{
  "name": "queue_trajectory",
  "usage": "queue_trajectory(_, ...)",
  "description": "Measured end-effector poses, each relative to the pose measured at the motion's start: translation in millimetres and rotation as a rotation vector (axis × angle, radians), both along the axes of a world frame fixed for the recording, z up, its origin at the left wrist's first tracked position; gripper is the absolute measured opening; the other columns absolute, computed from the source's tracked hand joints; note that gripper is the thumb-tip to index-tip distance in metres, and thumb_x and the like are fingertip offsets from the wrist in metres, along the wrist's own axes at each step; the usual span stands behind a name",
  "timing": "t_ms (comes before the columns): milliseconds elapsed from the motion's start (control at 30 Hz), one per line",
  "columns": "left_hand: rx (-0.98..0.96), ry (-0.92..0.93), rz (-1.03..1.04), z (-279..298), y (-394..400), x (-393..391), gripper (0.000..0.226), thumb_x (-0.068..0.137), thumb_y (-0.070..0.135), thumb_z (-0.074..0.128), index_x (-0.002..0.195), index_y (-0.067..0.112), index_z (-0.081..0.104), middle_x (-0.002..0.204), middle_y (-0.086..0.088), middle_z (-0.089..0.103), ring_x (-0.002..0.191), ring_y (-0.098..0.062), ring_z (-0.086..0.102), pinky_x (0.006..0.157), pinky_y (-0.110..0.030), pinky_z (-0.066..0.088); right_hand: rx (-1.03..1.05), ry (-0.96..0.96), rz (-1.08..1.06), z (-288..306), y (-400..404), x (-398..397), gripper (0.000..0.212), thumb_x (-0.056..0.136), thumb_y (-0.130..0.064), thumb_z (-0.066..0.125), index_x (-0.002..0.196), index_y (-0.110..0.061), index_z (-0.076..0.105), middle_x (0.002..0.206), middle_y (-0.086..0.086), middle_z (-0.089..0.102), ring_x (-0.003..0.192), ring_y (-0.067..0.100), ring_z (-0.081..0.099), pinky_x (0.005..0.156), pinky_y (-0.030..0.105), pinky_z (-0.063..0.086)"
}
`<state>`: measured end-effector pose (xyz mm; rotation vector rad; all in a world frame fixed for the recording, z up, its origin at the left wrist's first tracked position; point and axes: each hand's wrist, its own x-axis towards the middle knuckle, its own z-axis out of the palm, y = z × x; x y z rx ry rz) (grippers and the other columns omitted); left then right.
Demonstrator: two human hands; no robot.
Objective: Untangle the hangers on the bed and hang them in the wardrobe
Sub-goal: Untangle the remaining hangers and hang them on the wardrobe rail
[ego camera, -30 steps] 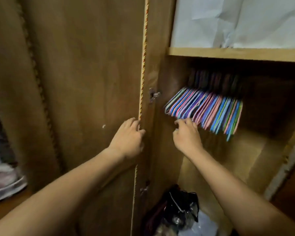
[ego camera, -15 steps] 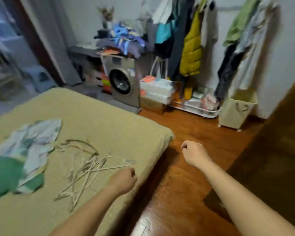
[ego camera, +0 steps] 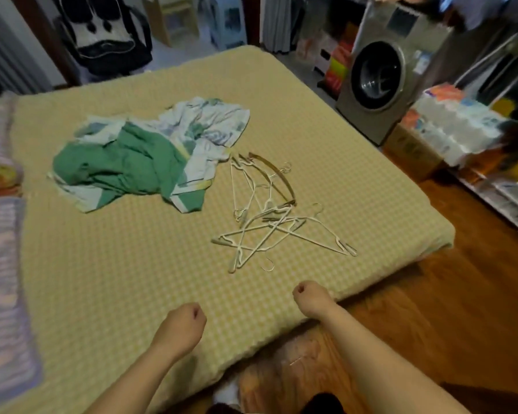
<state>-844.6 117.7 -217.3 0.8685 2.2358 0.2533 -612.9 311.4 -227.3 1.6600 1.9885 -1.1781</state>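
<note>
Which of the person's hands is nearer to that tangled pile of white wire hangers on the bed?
The right hand is nearer, just below the tangled pile of white wire hangers, by the edge of the yellow checked bed. The left hand is lower and further left. Neither touches the pile.

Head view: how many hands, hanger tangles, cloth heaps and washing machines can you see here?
Hands: 2, left hand and right hand
Hanger tangle: 1
Cloth heap: 1
Washing machine: 1
Total: 5
</note>
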Motion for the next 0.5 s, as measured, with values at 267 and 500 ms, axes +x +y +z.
queue_trajectory(267, -0.138, -0.104, 0.023, -52.6, 50.0, 8.3, 0.027, 0.093, 0.023, 0.047, 0.071, 0.016, 0.061, 0.071, 0.002, 0.069, 0.070, -0.016, 0.064, 0.065, -0.032, 0.049, -0.120, -0.259, 0.107, -82.9, 89.9, 72.9, 0.036, 0.102, -0.017, 0.038, 0.130, -0.006, 0.059, 0.134, 0.013, 0.060, 0.121, 0.030, 0.056, 0.098, 0.032, 0.045)
queue_trajectory(500, -0.293, -0.195, 0.226, -114.1, 101.1, 54.1, 0.027, 0.093, 0.023, 0.057, 0.068, 0.019, 0.065, 0.067, 0.001, 0.071, 0.066, -0.012, 0.067, 0.067, -0.031, 0.050, 0.062, -0.307, 0.005, -173.4, 263.0, 58.3, 0.022, 0.089, -0.018, 0.051, 0.104, -0.006, 0.061, 0.113, 0.019, 0.062, 0.105, 0.036, 0.060, 0.073, 0.029, 0.046)
